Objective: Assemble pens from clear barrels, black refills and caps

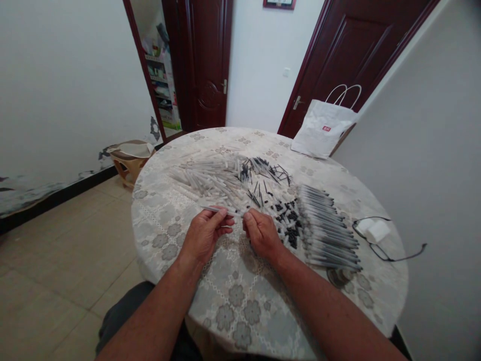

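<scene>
My left hand [206,234] is closed in a pinch on a clear pen barrel [216,208] that points left over the round table [240,301]. My right hand [261,232] is closed beside it, fingertips at the barrel's right end; what it holds is too small to make out. Beyond the hands lies a heap of clear pen barrels [210,178]. Thin black refills [265,173] are scattered behind, small black caps [287,220] lie right of my right hand, and a row of assembled pens [328,225] lies further right.
A white paper bag [323,128] stands at the table's far edge by a dark door. A white charger with a black cable [378,233] lies at the right. A small stool [130,158] stands on the tiled floor at the left. The tablecloth is floral lace.
</scene>
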{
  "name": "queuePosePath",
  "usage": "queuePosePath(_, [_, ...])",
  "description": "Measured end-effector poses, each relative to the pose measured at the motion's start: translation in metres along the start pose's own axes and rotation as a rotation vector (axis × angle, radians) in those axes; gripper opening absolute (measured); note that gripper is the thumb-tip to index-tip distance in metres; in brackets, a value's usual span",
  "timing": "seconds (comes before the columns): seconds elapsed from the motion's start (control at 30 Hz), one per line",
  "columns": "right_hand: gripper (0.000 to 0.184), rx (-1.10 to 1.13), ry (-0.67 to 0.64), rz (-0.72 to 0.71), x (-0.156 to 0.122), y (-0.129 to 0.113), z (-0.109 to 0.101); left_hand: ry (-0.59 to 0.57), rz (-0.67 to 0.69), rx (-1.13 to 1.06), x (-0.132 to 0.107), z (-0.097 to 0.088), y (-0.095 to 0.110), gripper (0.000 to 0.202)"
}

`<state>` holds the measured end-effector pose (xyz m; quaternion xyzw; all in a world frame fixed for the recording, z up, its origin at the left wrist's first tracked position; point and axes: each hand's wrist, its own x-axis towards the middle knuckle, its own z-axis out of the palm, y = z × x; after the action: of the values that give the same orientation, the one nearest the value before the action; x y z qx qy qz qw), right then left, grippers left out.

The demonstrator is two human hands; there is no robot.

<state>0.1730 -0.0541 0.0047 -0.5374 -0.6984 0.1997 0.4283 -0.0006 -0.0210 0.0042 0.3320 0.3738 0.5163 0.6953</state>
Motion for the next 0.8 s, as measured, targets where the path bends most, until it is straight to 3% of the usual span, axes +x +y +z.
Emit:
queuePosePath(0.13, [0.019,-0.015,0.057,-0.066,-0.0012,-0.0016,-0.0002,0.014,0.005,0.008,-0.0001,-0.0010,0.0003,0.032])
queuePosePath(0.23, [0.014,-0.050,0.065,-0.104,-0.0020,-0.0019,0.0014,0.001,0.009,0.009,0.0002,-0.0022,-0.0004,0.031])
queuePosePath(0.67, [0.033,-0.083,0.032,-0.006,-0.0002,0.0041,0.0044,-0.013,0.018,0.024,-0.0023,0.0002,0.0004,0.032])
queuePosePath(0.8, [0.030,-0.061,0.046,-0.022,-0.0002,0.0034,0.0033,0.006,0.025,0.021,-0.0016,-0.0004,0.0002,0.033])
